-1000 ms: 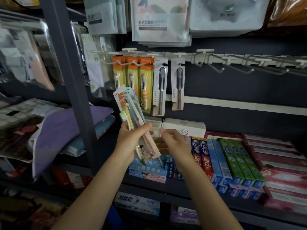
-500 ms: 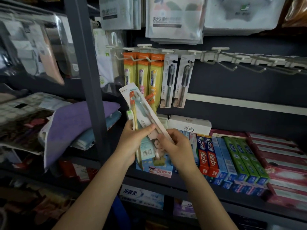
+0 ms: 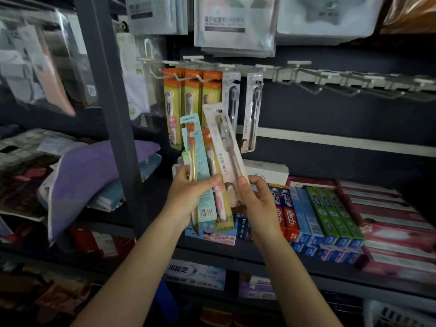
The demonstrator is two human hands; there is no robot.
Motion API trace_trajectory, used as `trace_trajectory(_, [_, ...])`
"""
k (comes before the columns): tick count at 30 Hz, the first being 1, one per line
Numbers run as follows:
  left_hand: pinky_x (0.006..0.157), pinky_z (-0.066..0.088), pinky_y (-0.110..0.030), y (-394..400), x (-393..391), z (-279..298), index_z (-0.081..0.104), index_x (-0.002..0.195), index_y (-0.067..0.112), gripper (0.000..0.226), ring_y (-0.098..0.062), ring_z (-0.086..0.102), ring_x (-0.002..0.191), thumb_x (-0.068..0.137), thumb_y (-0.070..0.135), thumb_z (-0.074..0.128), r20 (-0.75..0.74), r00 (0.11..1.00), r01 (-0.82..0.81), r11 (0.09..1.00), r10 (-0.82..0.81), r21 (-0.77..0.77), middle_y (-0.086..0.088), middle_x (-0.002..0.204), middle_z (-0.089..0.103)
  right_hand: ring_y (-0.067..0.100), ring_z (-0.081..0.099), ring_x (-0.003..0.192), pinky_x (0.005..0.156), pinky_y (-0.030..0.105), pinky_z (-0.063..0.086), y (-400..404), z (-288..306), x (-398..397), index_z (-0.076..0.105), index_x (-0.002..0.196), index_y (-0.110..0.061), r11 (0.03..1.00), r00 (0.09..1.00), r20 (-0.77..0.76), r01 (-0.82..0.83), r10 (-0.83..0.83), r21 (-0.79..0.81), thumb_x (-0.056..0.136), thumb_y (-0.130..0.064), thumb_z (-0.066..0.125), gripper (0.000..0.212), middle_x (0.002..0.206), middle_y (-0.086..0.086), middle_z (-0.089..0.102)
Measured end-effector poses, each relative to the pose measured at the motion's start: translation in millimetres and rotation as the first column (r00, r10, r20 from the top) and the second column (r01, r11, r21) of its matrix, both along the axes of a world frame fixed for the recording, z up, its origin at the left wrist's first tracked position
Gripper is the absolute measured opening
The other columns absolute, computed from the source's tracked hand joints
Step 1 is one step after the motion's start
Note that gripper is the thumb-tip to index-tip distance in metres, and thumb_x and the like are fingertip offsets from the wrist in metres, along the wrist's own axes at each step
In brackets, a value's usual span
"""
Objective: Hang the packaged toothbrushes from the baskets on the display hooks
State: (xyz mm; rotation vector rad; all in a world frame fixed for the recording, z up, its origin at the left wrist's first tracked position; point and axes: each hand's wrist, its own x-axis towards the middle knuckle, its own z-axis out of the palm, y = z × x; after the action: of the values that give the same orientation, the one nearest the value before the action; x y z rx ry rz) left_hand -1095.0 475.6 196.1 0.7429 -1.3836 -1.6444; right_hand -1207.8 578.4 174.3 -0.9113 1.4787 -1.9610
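My left hand (image 3: 188, 197) grips a fan of packaged toothbrushes, with a teal pack (image 3: 199, 175) in front and a yellow pack with a pink brush behind it. My right hand (image 3: 256, 199) pinches the lower part of a white LMK toothbrush pack (image 3: 226, 159), which tilts up and left in front of the hanging stock. Above, orange toothbrush packs (image 3: 193, 97) and two white packs (image 3: 253, 109) hang on the display hooks (image 3: 306, 88). The hooks to the right hold nothing.
A dark shelf upright (image 3: 111, 114) stands left of my hands. Toothpaste boxes (image 3: 318, 208) fill the shelf below the hooks, with a white box (image 3: 266, 171) behind. Folded towels (image 3: 89, 175) lie on the left shelf. Packaged goods (image 3: 233, 22) hang overhead.
My right hand has drawn the white LMK pack out of the bundle and lifted it rightward and upright. The view has shifted left and closer to the shelf.
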Motion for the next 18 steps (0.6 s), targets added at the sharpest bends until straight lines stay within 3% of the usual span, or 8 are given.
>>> trace_trajectory(4, [0.066, 0.059, -0.024, 2.0, -3.8, 0.8, 0.063, 0.107, 0.019, 0.039, -0.014, 0.075, 0.086, 0.078, -0.001, 0.081, -0.002, 1.000, -0.027, 1.000, 0.027, -0.012, -0.003, 0.104, 0.076, 0.017, 0.072, 0.080, 0.075, 0.036, 0.060, 2.7, 0.6, -5.0, 0.059, 0.105, -0.011, 1.000, 0.999, 0.053, -0.010, 0.011, -0.018, 0.092, -0.036, 0.065, 0.028, 0.090, 0.004, 0.077])
trace_trajectory(8, [0.065, 0.057, -0.022, -1.1, 1.6, 3.1, 0.061, 0.105, 0.022, 0.040, -0.009, 0.074, 0.085, 0.078, 0.002, 0.082, 0.017, 0.998, -0.058, 0.997, 0.059, -0.050, 0.000, 0.103, 0.073, 0.028, 0.074, 0.093, 0.084, 0.049, 0.059, 2.3, 0.2, -7.5, 0.059, 0.107, -0.014, 0.998, 0.998, 0.041, -0.057, 0.056, 0.025, 0.085, -0.040, 0.071, 0.036, 0.100, 0.009, 0.077])
trace_trajectory(11, [0.070, 0.054, -0.021, -4.1, 8.6, 4.7, 0.058, 0.103, 0.028, 0.041, -0.004, 0.073, 0.085, 0.079, 0.003, 0.081, 0.048, 0.996, -0.069, 0.993, 0.074, -0.099, 0.008, 0.096, 0.073, 0.028, 0.074, 0.093, 0.079, 0.041, 0.060, -2.2, -0.6, -5.8, 0.058, 0.110, -0.011, 0.987, 0.986, 0.071, -0.155, 0.152, 0.040, 0.089, -0.025, 0.072, 0.029, 0.102, 0.010, 0.077])
trace_trajectory(14, [0.070, 0.054, -0.020, -7.0, 15.3, 5.0, 0.056, 0.105, 0.033, 0.042, -0.004, 0.071, 0.088, 0.083, 0.005, 0.079, 0.083, 0.993, -0.068, 0.990, 0.079, -0.123, 0.010, 0.100, 0.072, 0.031, 0.073, 0.102, 0.089, 0.048, 0.059, -6.7, 0.5, 0.6, 0.056, 0.122, -0.010, 0.968, 0.968, 0.074, -0.244, 0.239, 0.064, 0.094, -0.013, 0.070, 0.032, 0.114, 0.013, 0.074])
trace_trajectory(18, [0.072, 0.055, -0.025, -8.0, 20.0, 6.8, 0.057, 0.113, 0.032, 0.041, -0.007, 0.072, 0.089, 0.085, 0.006, 0.071, 0.124, 0.989, -0.070, 0.989, 0.087, -0.133, 0.005, 0.104, 0.072, 0.022, 0.073, 0.088, 0.069, 0.033, 0.060, -7.3, 3.7, 6.7, 0.057, 0.122, -0.013, 0.960, 0.960, 0.050, -0.277, 0.274, 0.050, 0.097, -0.002, 0.060, 0.028, 0.105, 0.009, 0.075])
